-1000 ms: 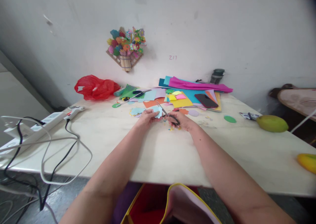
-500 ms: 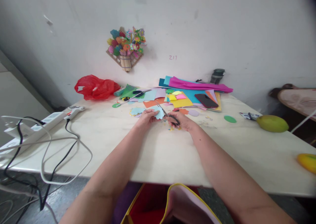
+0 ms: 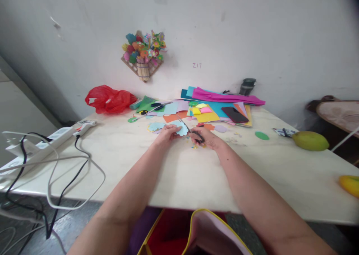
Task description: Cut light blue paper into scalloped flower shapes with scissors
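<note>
Near the middle of the table, my left hand (image 3: 167, 132) pinches a light blue scalloped paper piece (image 3: 182, 129). My right hand (image 3: 206, 137) is closed round the dark handles of a pair of scissors (image 3: 199, 136). The scissor blades point up and left, beside the right edge of the blue paper. Left of my left hand lies another light blue scalloped piece (image 3: 156, 126). An orange piece (image 3: 208, 127) and a lilac oval (image 3: 220, 128) lie just beyond my right hand. Small paper scraps are scattered beneath it.
Stacked coloured sheets (image 3: 213, 116) with a phone (image 3: 235, 115) on them lie at the back. Behind left are a red plastic bag (image 3: 109, 99) and second scissors (image 3: 158, 106). A power strip (image 3: 60, 137) with cables lies left; a green fruit (image 3: 310, 140) sits right.
The light blue paper in my left hand has shifted very slightly to the right. Both hands keep their hold, and the rest looks the same.
</note>
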`<state>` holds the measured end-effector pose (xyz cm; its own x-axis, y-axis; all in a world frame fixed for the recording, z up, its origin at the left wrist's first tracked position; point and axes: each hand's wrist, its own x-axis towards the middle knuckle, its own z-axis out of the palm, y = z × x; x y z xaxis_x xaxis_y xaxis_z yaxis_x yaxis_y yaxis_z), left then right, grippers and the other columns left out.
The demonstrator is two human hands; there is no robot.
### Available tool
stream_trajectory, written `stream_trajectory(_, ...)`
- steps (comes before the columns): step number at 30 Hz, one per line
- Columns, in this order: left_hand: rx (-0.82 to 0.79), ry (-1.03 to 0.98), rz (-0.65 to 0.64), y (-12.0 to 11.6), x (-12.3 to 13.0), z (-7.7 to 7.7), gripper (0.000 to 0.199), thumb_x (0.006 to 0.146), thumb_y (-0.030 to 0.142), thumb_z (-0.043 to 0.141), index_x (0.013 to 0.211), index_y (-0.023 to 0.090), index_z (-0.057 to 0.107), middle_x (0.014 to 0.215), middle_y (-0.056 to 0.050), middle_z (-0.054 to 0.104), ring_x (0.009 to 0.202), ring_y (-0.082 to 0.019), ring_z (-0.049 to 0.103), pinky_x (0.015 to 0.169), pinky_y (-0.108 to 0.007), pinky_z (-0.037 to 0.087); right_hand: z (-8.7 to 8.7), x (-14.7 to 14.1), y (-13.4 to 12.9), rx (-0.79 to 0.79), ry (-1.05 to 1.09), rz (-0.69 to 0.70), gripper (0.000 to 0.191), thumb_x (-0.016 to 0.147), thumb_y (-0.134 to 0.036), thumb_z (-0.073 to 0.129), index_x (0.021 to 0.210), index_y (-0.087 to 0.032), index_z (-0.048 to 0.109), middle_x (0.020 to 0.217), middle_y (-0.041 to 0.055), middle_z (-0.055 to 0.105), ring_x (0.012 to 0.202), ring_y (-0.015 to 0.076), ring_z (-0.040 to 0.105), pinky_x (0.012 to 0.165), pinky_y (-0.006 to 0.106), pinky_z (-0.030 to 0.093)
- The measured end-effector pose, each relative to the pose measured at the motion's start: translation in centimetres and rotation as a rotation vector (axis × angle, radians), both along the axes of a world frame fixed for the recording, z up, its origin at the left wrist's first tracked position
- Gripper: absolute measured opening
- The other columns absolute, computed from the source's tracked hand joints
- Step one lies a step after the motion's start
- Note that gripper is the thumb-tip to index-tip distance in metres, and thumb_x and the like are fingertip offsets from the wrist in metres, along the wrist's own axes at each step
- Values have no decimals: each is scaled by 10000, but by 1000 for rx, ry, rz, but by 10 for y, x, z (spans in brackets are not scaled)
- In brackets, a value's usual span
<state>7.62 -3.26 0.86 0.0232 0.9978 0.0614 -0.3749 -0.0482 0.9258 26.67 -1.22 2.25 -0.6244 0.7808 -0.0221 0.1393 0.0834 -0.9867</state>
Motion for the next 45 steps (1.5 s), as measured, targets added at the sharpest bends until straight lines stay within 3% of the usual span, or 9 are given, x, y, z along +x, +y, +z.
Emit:
stream_trajectory(11,47,76,57,1,0,-1,288,525,324,828,612,122,641,632,-31,638,586,-126,592,610,-264,503,0,-1,0,9,-11,-21,206,745,-330,643,768,-145,556,495,-32,530,337,50,431,277,161,193)
stream_trajectory(20,87,163,74,-1,0,2,306,534,359,823,661,141,650,625,-11,636,519,-103,550,551,-249,460,-4,4,6,20,31,41,265,777,-400,615,745,-156,517,530,-27,558,350,54,459,279,166,222)
stream_trajectory(37,99,106,82,-1,1,3,304,525,296,814,572,148,552,532,9,582,457,-83,508,447,-214,345,0,7,3,31,13,144,274,803,-389,598,861,-123,565,560,-17,573,389,58,483,304,166,255)
stream_trajectory(45,89,76,91,-4,2,6,263,519,264,807,567,140,580,532,3,596,469,-91,524,479,-224,366,0,6,4,36,-23,135,263,792,-392,620,771,-143,541,553,-14,568,388,55,476,312,170,253)
